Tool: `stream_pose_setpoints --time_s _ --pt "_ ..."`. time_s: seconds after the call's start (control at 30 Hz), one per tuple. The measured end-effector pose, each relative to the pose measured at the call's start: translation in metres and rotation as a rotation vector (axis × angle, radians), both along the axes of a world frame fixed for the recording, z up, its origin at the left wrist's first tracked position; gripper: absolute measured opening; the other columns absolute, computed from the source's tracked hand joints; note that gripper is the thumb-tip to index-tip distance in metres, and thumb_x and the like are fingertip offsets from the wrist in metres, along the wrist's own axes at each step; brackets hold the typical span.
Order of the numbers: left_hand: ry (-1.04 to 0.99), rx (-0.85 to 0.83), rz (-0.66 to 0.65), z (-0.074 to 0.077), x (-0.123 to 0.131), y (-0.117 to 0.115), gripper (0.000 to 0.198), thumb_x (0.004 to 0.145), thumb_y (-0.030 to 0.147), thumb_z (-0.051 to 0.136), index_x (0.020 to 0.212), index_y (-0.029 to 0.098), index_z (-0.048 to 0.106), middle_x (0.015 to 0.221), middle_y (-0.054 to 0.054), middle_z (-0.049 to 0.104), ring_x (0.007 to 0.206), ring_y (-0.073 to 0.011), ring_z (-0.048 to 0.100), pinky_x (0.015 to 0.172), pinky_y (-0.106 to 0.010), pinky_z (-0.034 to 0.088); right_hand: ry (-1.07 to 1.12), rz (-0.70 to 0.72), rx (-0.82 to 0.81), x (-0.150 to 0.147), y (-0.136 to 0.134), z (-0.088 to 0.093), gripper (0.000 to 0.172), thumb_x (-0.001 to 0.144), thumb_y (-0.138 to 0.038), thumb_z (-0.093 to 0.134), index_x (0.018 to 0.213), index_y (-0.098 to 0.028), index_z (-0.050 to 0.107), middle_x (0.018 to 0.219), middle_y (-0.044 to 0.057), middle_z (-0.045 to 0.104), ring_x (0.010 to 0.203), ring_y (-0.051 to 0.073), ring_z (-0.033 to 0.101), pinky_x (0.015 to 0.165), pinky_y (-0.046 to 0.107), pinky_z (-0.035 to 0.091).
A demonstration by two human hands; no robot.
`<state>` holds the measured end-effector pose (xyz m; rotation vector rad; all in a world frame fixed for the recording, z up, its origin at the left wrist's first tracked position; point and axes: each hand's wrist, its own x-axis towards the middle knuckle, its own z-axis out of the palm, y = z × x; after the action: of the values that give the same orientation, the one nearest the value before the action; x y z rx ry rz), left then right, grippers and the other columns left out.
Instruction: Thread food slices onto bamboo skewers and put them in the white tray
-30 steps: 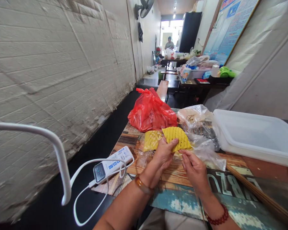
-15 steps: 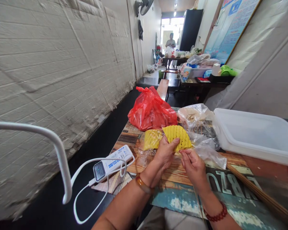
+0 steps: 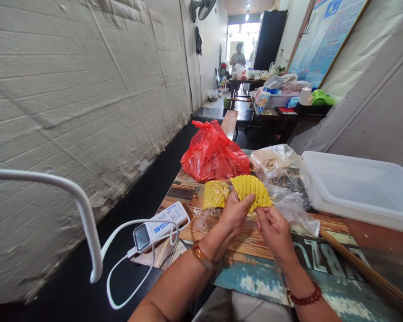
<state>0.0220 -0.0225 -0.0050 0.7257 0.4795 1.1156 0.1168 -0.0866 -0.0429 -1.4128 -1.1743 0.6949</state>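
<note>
A yellow, fan-shaped piece of food with diagonal grooves (image 3: 250,187) is held up over the table, its exact kind unclear. My left hand (image 3: 237,212) is closed on its lower left side, thumb across the front. At its lower right corner, my right hand (image 3: 272,223) pinches with fingertips; a thin skewer (image 3: 282,284) seems to run down from that hand past the wrist, partly hidden by it. Behind my left hand lies a similar yellow piece (image 3: 213,194) in clear plastic. A clear bag with pale contents and sticks (image 3: 272,161) sits just beyond.
A red plastic bag (image 3: 213,154) stands at the table's far left. To the right are a white plastic tub (image 3: 356,197) and a bundle of thin sticks (image 3: 362,264). A white device with a cable (image 3: 161,226) rests at the left edge. One person (image 3: 237,56) stands far back.
The whole view has shifted slightly. Both hands keep nearly the same hold on the yellow piece, and the distant person appears more upright.
</note>
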Motion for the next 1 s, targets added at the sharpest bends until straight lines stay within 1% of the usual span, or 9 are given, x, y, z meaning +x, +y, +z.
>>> stream_pose_setpoints --time_s 0.1,0.23,0.3,0.37,0.43,0.57,0.73,0.9,1.0 --pt "0.007 0.002 -0.003 0.000 0.000 0.000 0.038 0.063 0.024 0.076 0.097 0.016 0.063 0.090 -0.006 0.068 0.082 -0.0184 0.064 0.075 -0.028 0.047 0.042 0.022 -0.015 0.002 0.000 0.003 0.031 0.085 -0.049 0.052 0.080 -0.019 0.059 0.048 -0.004 0.050 0.042 0.011 0.044 0.042 0.022 0.034" --pt "0.021 -0.016 0.015 0.002 -0.002 0.002 0.036 0.061 0.023 0.076 0.094 0.015 0.064 0.089 -0.005 0.068 0.081 -0.0176 0.064 0.078 -0.029 0.047 0.133 0.072 -0.062 0.004 -0.001 0.003 0.031 0.083 -0.050 0.054 0.082 -0.019 0.059 0.050 -0.005 0.049 0.038 0.009 0.040 0.038 0.022 0.030" --pt "0.027 -0.025 0.045 0.004 -0.004 0.003 0.038 0.060 0.022 0.077 0.095 0.015 0.063 0.088 -0.005 0.068 0.079 -0.0167 0.063 0.079 -0.030 0.047 0.162 0.101 -0.091 0.004 -0.003 0.002 0.032 0.083 -0.049 0.055 0.088 -0.018 0.060 0.049 -0.006 0.048 0.037 0.009 0.038 0.037 0.022 0.029" --pt "0.027 -0.035 0.069 0.005 -0.005 0.004 0.039 0.059 0.021 0.077 0.096 0.016 0.063 0.090 -0.005 0.068 0.079 -0.0165 0.063 0.080 -0.030 0.047 0.164 0.114 -0.099 0.004 -0.005 0.000 0.034 0.084 -0.049 0.055 0.095 -0.017 0.062 0.049 -0.006 0.047 0.038 0.009 0.040 0.038 0.022 0.030" --pt "0.020 -0.039 0.062 0.005 -0.005 0.005 0.040 0.059 0.021 0.077 0.096 0.016 0.063 0.092 -0.005 0.068 0.082 -0.0171 0.063 0.081 -0.030 0.047 0.147 0.098 -0.076 0.004 -0.007 -0.003 0.035 0.084 -0.048 0.053 0.098 -0.018 0.062 0.048 -0.006 0.047 0.040 0.010 0.042 0.040 0.022 0.033" --pt "0.017 -0.024 0.037 0.002 -0.005 0.005 0.040 0.060 0.022 0.077 0.096 0.016 0.062 0.095 -0.006 0.068 0.085 -0.0179 0.063 0.083 -0.031 0.046 0.067 0.043 -0.030 0.005 -0.008 -0.007 0.032 0.084 -0.048 0.053 0.093 -0.019 0.065 0.052 -0.003 0.054 0.043 0.011 0.045 0.043 0.024 0.037" --pt "0.045 0.000 0.036 0.000 -0.004 0.004 0.038 0.061 0.024 0.077 0.095 0.015 0.062 0.095 -0.006 0.068 0.085 -0.0179 0.063 0.082 -0.031 0.046 0.004 0.013 0.012 0.005 -0.007 -0.003 0.032 0.084 -0.047 0.054 0.092 -0.019 0.066 0.063 0.001 0.063 0.046 0.012 0.048 0.043 0.023 0.039" --pt "0.041 0.012 0.015 0.004 -0.004 0.002 0.036 0.062 0.023 0.076 0.094 0.015 0.064 0.094 -0.007 0.068 0.084 -0.0187 0.064 0.079 -0.030 0.048 0.015 -0.011 0.036 0.003 -0.007 0.002 0.033 0.082 -0.047 0.055 0.092 -0.018 0.068 0.063 0.002 0.064 0.048 0.013 0.051 0.043 0.024 0.041" --pt "0.036 -0.025 0.003 0.007 -0.006 0.002 0.039 0.060 0.023 0.078 0.095 0.015 0.064 0.094 -0.007 0.069 0.084 -0.0189 0.064 0.080 -0.030 0.048 0.033 -0.016 0.033 0.002 -0.007 0.002 0.034 0.082 -0.048 0.055 0.092 -0.018 0.068 0.067 0.004 0.066 0.051 0.014 0.054 0.044 0.024 0.041"
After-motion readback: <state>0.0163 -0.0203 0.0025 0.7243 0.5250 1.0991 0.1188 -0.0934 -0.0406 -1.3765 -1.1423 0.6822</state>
